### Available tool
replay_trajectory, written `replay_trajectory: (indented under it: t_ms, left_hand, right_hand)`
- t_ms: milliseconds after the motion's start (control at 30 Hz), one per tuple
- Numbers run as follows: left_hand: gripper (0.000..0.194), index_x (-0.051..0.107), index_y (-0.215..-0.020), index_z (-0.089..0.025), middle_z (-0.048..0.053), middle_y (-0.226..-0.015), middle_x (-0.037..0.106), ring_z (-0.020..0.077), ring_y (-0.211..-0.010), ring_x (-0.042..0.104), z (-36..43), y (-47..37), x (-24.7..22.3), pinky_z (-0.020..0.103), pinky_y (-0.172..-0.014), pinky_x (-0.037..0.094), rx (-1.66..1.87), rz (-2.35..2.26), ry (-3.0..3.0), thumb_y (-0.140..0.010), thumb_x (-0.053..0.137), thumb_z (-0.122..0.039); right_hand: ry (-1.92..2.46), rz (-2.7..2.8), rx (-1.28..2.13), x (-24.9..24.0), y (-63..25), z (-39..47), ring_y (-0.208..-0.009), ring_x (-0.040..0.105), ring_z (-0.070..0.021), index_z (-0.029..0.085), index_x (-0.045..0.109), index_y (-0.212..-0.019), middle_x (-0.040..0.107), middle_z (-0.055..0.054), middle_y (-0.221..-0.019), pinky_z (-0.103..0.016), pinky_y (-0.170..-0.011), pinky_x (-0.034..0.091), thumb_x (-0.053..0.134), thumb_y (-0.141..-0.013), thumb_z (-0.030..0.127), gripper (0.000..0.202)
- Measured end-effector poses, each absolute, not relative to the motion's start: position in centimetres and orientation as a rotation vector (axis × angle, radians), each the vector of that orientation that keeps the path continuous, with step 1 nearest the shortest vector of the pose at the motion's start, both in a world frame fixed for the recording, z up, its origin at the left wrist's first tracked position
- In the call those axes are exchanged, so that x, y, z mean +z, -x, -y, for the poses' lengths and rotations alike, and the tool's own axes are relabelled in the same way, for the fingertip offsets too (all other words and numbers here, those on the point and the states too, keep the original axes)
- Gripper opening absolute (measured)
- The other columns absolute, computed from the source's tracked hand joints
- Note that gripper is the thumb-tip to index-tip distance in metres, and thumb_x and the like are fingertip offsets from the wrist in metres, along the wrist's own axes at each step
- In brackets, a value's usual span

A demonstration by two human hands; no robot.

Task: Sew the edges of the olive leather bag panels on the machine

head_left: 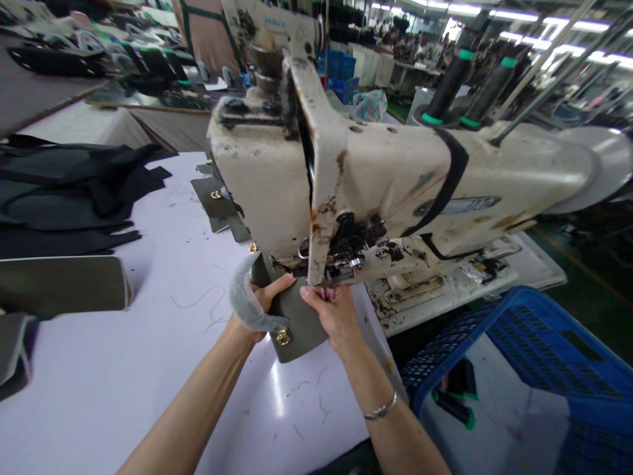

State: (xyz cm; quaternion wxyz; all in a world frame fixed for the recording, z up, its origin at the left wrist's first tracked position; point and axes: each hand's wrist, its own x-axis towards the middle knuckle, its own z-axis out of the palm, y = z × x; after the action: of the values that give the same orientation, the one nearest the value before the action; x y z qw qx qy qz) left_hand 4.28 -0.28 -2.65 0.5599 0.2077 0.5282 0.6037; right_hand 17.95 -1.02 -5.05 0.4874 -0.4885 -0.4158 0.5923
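Under the head of a worn cream sewing machine (395,171) lies an olive-green flap piece (299,323) with a gold clasp (283,337) near its rounded end. My left hand (260,303) grips the flap's left side, its thumb on top close to the presser area. A translucent whitish wrap or ring (243,300) lies around that hand. On the flap's right edge, my right hand (336,313) pinches the piece with the thumb on top and the fingers curled. The needle and the flap's far edge are hidden by the machine.
Several similar green pieces with gold clasps (213,201) lie behind the machine head. Black fabric parts (64,191) and a long olive piece (64,285) rest at the left. A blue basket (524,300) with thread spools (455,406) stands right. Loose threads litter the white tabletop (163,369).
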Motion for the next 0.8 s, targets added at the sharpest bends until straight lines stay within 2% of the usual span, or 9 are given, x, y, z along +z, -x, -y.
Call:
replay_trajectory:
  t_ms: [67,133,200,300,467,600,733,800]
  left_hand:
    - [0.050,0.081,-0.100,-0.017,0.010,-0.095,0.081,0.0337,-0.089,0.079,0.3,-3.8,-3.4,0.034,-0.071,0.069,1.380,-1.212,-0.495,-0.054,0.099,-0.023]
    - [0.053,0.080,-0.106,-0.016,0.010,-0.098,0.081,0.0341,-0.091,0.079,0.3,-3.2,-4.3,0.032,-0.073,0.069,1.328,-1.181,-0.477,-0.056,0.099,-0.021]
    - [0.055,0.079,-0.111,-0.016,0.012,-0.100,0.081,0.0355,-0.092,0.079,0.4,-2.7,-5.1,0.034,-0.075,0.070,1.240,-1.134,-0.449,-0.060,0.098,-0.023]
    - [0.055,0.078,-0.114,-0.016,0.014,-0.105,0.080,0.0337,-0.092,0.079,0.5,-2.5,-6.0,0.035,-0.078,0.069,1.241,-1.111,-0.469,-0.063,0.097,-0.024]
    - [0.059,0.076,-0.114,-0.019,0.012,-0.116,0.078,0.0306,-0.095,0.078,1.3,-4.2,-5.6,0.033,-0.078,0.069,1.488,-1.180,-0.467,-0.060,0.099,-0.025]
    - [0.063,0.071,-0.115,-0.020,0.012,-0.118,0.076,0.0324,-0.111,0.074,2.3,-6.6,-4.4,0.035,-0.088,0.066,1.589,-1.250,-0.343,-0.059,0.098,-0.024]
    - [0.071,0.065,-0.125,-0.024,0.011,-0.138,0.067,0.0335,-0.129,0.065,3.0,-8.9,-3.7,0.040,-0.099,0.063,1.744,-1.207,-0.263,-0.061,0.095,-0.021]
    - [0.070,0.065,-0.125,-0.026,0.010,-0.141,0.066,0.0342,-0.133,0.062,3.2,-9.8,-3.7,0.042,-0.103,0.061,1.795,-1.196,-0.235,-0.062,0.095,-0.020]
  right_hand:
    - [1.227,1.087,1.382,-5.1,-18.1,1.6,-0.057,0.041,-0.0124,0.021,0.057,-0.056,0.049,0.004,-0.057,-0.027,-0.058,0.035,0.077,-0.077,0.037,0.034]
    - [1.257,1.104,1.338,-5.0,-18.2,2.4,-0.058,0.045,-0.0132,0.020,0.064,-0.061,0.053,0.003,-0.058,-0.027,-0.059,0.038,0.076,-0.079,0.037,0.028]
    - [1.287,1.087,1.313,-4.8,-18.2,3.1,-0.061,0.051,-0.0146,0.020,0.075,-0.076,0.062,0.002,-0.064,-0.027,-0.061,0.042,0.076,-0.079,0.038,0.019]
    - [1.334,1.139,1.292,-4.3,-18.5,3.8,-0.063,0.057,-0.0160,0.020,0.082,-0.094,0.070,0.000,-0.071,-0.028,-0.063,0.046,0.075,-0.082,0.041,0.025]
    - [1.262,1.337,1.293,-3.0,-20.1,2.9,-0.062,0.056,-0.0151,0.022,0.083,-0.089,0.072,0.000,-0.073,-0.028,-0.063,0.045,0.071,-0.089,0.038,0.020]
    - [1.121,1.415,1.401,-2.4,-22.0,1.0,-0.069,0.064,-0.0174,0.022,0.082,-0.080,0.073,-0.001,-0.074,-0.028,-0.066,0.049,0.075,-0.084,0.031,0.013]
    - [1.065,1.515,1.480,-2.6,-23.6,-0.9,-0.076,0.068,-0.0191,0.022,0.084,-0.089,0.078,-0.002,-0.083,-0.030,-0.072,0.052,0.077,-0.082,0.031,0.013]
    - [1.050,1.582,1.485,-2.9,-24.1,-1.6,-0.078,0.070,-0.0192,0.023,0.085,-0.096,0.079,-0.002,-0.087,-0.032,-0.076,0.054,0.078,-0.083,0.032,0.018]
